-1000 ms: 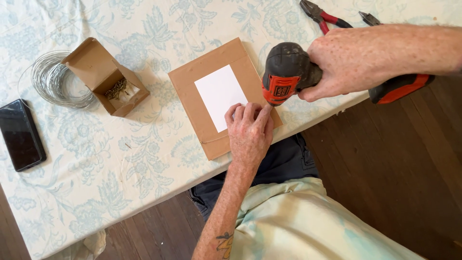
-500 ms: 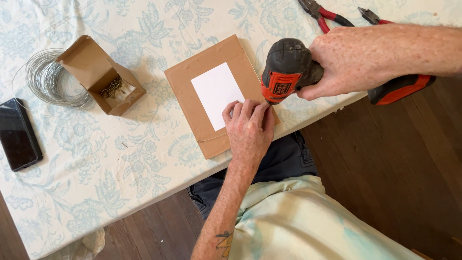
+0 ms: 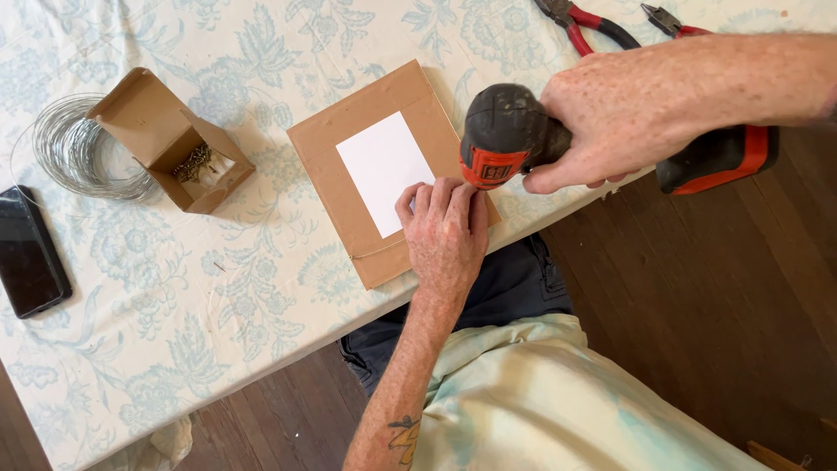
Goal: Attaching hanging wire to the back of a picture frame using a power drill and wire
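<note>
A small open cardboard box (image 3: 171,144) stands on the desk (image 3: 218,349) at the left, its flaps spread, with small brassy hardware inside. Left of it, near the desk's edge, a phone (image 3: 30,263) lies flat, its rectangular screen dark. At the centre lies a flat brown cardboard-backed panel (image 3: 349,148) bearing a plain white rectangular label (image 3: 381,166). An orange label (image 3: 491,167) with dark print sits on the drill's end.
</note>
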